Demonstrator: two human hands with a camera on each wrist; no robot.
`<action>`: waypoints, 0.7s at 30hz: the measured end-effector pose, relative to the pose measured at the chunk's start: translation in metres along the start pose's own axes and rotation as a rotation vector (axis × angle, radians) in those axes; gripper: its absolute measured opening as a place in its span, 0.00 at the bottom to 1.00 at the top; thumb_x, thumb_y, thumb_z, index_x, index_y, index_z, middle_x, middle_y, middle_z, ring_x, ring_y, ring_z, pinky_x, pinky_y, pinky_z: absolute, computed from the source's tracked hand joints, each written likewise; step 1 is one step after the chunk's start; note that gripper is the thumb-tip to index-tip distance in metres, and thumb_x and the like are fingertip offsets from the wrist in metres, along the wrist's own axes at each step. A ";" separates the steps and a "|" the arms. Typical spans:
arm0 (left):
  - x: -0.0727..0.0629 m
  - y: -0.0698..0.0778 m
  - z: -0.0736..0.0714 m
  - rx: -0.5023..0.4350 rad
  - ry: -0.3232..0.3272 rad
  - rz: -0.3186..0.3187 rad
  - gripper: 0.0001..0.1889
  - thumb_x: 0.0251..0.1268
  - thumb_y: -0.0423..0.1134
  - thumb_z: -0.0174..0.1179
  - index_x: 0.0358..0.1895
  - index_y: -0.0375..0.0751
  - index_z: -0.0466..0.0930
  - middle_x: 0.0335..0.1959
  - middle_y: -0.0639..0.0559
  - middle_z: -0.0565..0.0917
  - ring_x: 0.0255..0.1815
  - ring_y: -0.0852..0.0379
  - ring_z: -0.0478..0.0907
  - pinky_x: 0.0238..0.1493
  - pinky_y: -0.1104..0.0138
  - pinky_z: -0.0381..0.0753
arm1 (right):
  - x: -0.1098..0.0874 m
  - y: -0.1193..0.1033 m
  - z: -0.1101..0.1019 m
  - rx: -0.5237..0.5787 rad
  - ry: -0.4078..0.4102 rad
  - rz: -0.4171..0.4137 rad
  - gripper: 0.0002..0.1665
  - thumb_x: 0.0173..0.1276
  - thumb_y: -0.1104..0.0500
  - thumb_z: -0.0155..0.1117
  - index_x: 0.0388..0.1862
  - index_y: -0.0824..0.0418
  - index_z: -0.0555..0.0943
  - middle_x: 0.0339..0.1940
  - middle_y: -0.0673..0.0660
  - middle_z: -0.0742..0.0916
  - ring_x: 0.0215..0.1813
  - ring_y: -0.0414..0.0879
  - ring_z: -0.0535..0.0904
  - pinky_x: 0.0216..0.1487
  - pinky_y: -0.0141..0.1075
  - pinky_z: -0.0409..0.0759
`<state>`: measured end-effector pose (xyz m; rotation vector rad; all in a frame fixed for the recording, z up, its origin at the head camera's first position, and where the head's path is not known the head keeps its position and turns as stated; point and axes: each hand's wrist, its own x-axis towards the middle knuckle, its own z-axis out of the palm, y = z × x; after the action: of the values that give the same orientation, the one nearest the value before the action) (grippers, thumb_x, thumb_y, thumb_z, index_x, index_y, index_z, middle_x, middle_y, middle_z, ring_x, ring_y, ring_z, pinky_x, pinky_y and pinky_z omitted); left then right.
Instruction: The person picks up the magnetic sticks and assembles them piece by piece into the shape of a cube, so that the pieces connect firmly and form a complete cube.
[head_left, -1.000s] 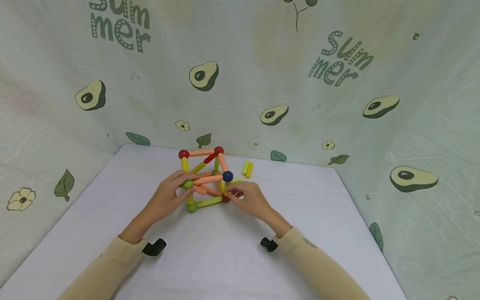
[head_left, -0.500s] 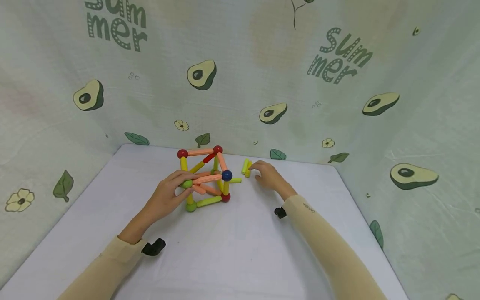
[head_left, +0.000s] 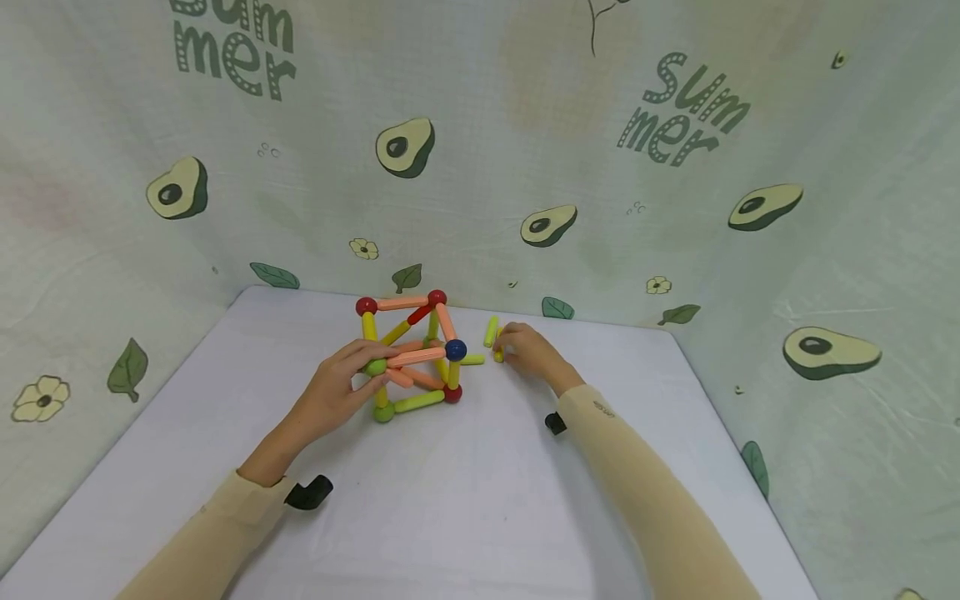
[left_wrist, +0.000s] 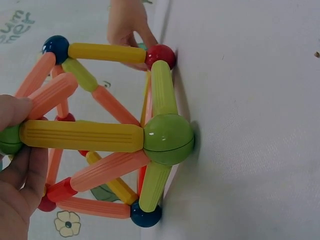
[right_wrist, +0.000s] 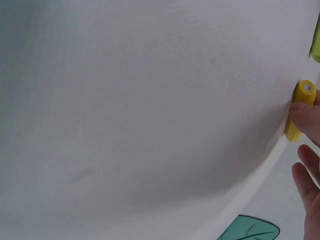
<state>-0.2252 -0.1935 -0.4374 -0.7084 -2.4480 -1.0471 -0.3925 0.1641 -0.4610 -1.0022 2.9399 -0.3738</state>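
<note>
A cube-like frame of magnetic rods and balls (head_left: pixel 418 357) stands on the white table, with salmon, yellow, green and red rods joined by red, green and blue balls. My left hand (head_left: pixel 333 392) holds it at the upper front-left corner, thumb and fingers around a light green ball (head_left: pixel 375 367). Diagonal rods cross its inside. To the right of the frame, my right hand (head_left: pixel 532 354) pinches a loose yellow magnetic rod (right_wrist: pixel 305 91) at the table surface. The thumb covers the rod's middle in the right wrist view.
One loose light green rod (head_left: pixel 491 331) lies just behind the right fingers. Another green rod (head_left: pixel 472 360) lies beside the frame's right side. A printed fabric wall (head_left: pixel 480 167) rises behind the table (head_left: pixel 450 500).
My right hand has left the frame's lower right corner, moved right and back to the loose rods, and now pinches the yellow one. The left hand keeps its place on the frame.
</note>
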 end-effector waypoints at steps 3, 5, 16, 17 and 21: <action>0.000 0.000 0.000 -0.001 -0.001 -0.003 0.25 0.66 0.29 0.73 0.66 0.45 0.83 0.60 0.53 0.83 0.54 0.55 0.80 0.51 0.51 0.88 | -0.003 -0.002 -0.001 -0.022 -0.006 -0.057 0.12 0.71 0.67 0.74 0.50 0.57 0.92 0.57 0.56 0.86 0.64 0.54 0.79 0.73 0.47 0.76; 0.000 -0.001 0.000 0.006 -0.002 -0.005 0.25 0.67 0.30 0.73 0.67 0.45 0.83 0.60 0.53 0.83 0.55 0.54 0.80 0.52 0.52 0.88 | -0.005 -0.003 -0.002 -0.046 -0.019 -0.100 0.11 0.71 0.66 0.75 0.50 0.58 0.92 0.55 0.56 0.87 0.62 0.53 0.81 0.71 0.46 0.78; 0.000 0.002 -0.002 -0.011 -0.008 -0.035 0.24 0.68 0.33 0.73 0.66 0.47 0.83 0.61 0.52 0.82 0.55 0.53 0.81 0.52 0.52 0.88 | -0.028 -0.011 -0.005 -0.059 -0.056 -0.141 0.13 0.72 0.64 0.74 0.54 0.59 0.91 0.49 0.54 0.92 0.55 0.51 0.86 0.65 0.45 0.83; 0.000 0.002 -0.002 -0.011 -0.009 -0.033 0.24 0.68 0.33 0.73 0.66 0.47 0.83 0.61 0.52 0.82 0.55 0.53 0.81 0.52 0.53 0.89 | -0.030 -0.013 -0.004 -0.049 -0.056 -0.136 0.13 0.71 0.64 0.75 0.54 0.58 0.91 0.49 0.53 0.92 0.54 0.50 0.86 0.64 0.44 0.83; 0.000 0.001 -0.002 -0.010 -0.006 -0.025 0.24 0.68 0.32 0.73 0.66 0.46 0.83 0.61 0.52 0.82 0.55 0.53 0.81 0.52 0.55 0.89 | -0.041 -0.027 -0.004 0.008 -0.035 -0.124 0.14 0.71 0.63 0.75 0.55 0.57 0.91 0.47 0.51 0.91 0.51 0.46 0.86 0.61 0.40 0.84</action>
<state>-0.2246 -0.1943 -0.4359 -0.6867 -2.4650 -1.0688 -0.3444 0.1693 -0.4536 -1.1814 2.8510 -0.3659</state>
